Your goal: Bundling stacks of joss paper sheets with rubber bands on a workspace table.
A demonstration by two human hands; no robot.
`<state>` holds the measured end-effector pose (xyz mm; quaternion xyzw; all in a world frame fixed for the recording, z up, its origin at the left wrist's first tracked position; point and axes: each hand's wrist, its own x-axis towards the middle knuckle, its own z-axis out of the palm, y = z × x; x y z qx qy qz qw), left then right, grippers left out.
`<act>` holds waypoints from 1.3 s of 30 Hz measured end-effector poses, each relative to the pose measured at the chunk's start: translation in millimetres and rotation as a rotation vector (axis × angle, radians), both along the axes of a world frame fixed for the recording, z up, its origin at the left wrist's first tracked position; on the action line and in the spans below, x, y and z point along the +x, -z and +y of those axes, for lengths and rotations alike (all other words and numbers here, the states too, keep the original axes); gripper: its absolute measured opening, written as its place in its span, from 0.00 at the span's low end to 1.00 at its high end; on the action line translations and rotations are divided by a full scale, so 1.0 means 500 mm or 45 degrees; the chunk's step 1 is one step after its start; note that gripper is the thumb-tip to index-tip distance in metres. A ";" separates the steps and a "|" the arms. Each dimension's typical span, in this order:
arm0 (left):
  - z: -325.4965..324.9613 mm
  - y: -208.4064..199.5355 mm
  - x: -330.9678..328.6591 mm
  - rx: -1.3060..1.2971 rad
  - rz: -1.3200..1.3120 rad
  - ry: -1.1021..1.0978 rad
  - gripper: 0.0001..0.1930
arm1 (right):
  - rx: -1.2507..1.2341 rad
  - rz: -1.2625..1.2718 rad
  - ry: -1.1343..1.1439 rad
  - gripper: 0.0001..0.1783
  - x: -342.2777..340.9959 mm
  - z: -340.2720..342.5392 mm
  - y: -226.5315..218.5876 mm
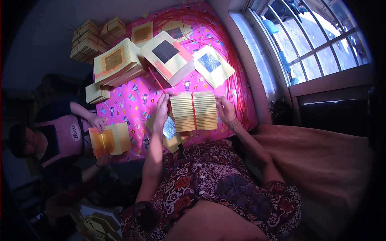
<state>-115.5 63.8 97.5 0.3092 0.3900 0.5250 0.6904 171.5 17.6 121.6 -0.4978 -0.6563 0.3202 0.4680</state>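
Observation:
A bundle of folded yellow paper (181, 114) is held up in front of me, its many folded edges stacked in layers. A red tie (194, 110) runs down over its middle. My left hand (162, 109) is closed along the bundle's left side, and a loose red strip (157, 80) sticks up from its fingers. At the right side, my right hand (226, 110) grips the bundle with bent fingers; part of its grip is hidden behind the paper. Below the bundle, partly covered, lies a yellow sheet with a silver square (169, 127).
Paper stacks with gold (113, 61) and dark squares (165, 52) stand on the pink patterned tablecloth (134, 94). Long red strips (237, 86) lie along its right edge. Tied bundles (86, 46) sit far left. A co-worker at left holds a gold-patched sheet (122, 138). A barred window (313, 52) is at right.

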 end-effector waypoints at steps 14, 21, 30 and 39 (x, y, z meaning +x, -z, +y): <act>-0.057 -0.088 0.047 0.584 1.671 0.585 0.12 | -0.090 -0.985 -0.676 0.10 0.097 0.020 0.036; -0.078 -0.068 0.080 0.755 1.958 0.356 0.08 | -0.222 -1.276 -0.699 0.17 0.065 0.103 -0.163; -0.088 -0.037 0.094 0.789 1.550 0.138 0.10 | -0.276 -1.148 -0.906 0.18 -0.153 0.147 -0.206; -0.092 0.109 0.061 0.682 1.206 -0.068 0.13 | -0.180 -1.125 -1.006 0.20 -0.302 0.167 -0.127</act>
